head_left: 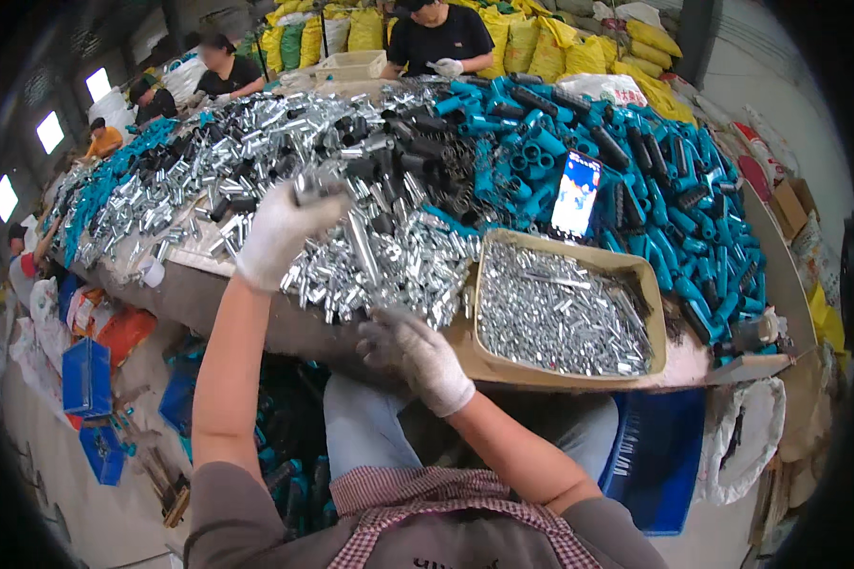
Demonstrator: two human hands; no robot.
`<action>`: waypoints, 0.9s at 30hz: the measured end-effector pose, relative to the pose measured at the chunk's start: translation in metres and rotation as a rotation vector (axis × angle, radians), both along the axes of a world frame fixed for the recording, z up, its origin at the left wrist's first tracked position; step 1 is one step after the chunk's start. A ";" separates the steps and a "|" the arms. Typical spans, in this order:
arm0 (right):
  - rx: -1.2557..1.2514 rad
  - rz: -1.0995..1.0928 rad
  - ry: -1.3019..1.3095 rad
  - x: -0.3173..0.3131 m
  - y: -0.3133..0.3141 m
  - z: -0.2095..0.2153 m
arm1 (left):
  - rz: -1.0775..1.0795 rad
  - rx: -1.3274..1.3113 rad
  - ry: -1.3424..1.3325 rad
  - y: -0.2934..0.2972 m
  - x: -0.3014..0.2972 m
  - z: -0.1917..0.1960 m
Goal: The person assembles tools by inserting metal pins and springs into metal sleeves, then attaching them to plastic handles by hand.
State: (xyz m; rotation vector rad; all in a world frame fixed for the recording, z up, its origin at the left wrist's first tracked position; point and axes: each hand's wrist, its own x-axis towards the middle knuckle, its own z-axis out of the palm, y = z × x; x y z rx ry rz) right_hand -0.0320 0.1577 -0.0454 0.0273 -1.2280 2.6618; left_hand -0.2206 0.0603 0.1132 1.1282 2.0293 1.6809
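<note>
My left hand (285,232), in a white glove with dirty grey fingertips, is raised over the near edge of a heap of shiny metal pieces (417,256). Its fingers are curled, and a long silver metal tube (362,248) slants down from the fingertips. Lower and to the right, my right hand (417,360), also gloved, hovers by the table's front edge. Motion smears its dark fingers, so whether they grip anything is hidden. Just right of it stands a cream tray (657,365) filled with small metal parts.
A lit phone (576,194) leans behind the tray, against teal and black plastic pieces (702,228). Blue bins (659,455) stand below the table. Across it, a person (436,43) wears gloves; others sit at far left. Yellow sacks (522,47) are stacked behind.
</note>
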 end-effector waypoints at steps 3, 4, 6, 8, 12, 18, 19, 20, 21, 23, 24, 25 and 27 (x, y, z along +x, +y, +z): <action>0.326 -0.139 -0.022 0.037 -0.006 0.031 | -0.190 -0.074 -0.080 -0.022 0.076 -0.027; 0.322 -0.144 -0.050 0.051 -0.004 0.031 | -0.268 -0.090 -0.015 -0.024 0.095 -0.041; 0.623 0.028 -0.311 0.087 0.008 0.028 | -0.241 -0.106 -0.132 -0.029 0.133 -0.060; 0.621 -0.148 -0.334 0.121 0.013 -0.001 | -0.164 0.002 -0.287 -0.037 0.165 -0.079; 0.279 -0.240 -0.277 0.171 0.013 0.004 | -0.040 -0.227 0.063 -0.039 0.207 -0.125; 0.525 -0.034 -0.329 0.189 0.008 0.005 | -0.097 -0.648 0.320 -0.030 0.240 -0.137; 0.518 -0.036 -0.331 0.190 0.008 0.005 | -0.127 -0.665 0.302 -0.030 0.241 -0.137; 0.431 -0.020 -0.379 0.191 0.009 0.006 | -0.151 -0.684 0.282 -0.030 0.243 -0.138; 0.344 -0.005 -0.427 0.192 0.009 0.006 | -0.150 -0.692 0.281 -0.031 0.244 -0.138; 0.275 -0.067 -0.401 0.191 0.002 -0.010 | -0.146 -0.545 0.154 -0.031 0.246 -0.139; 0.212 -0.133 -0.374 0.192 -0.001 -0.015 | -0.144 -0.471 0.090 -0.032 0.248 -0.139; 0.226 -0.163 -0.388 0.194 -0.001 -0.016 | -0.100 -0.409 0.067 -0.033 0.252 -0.145; 0.138 -0.166 -0.403 0.195 -0.001 -0.011 | -0.068 -0.363 0.083 -0.034 0.255 -0.150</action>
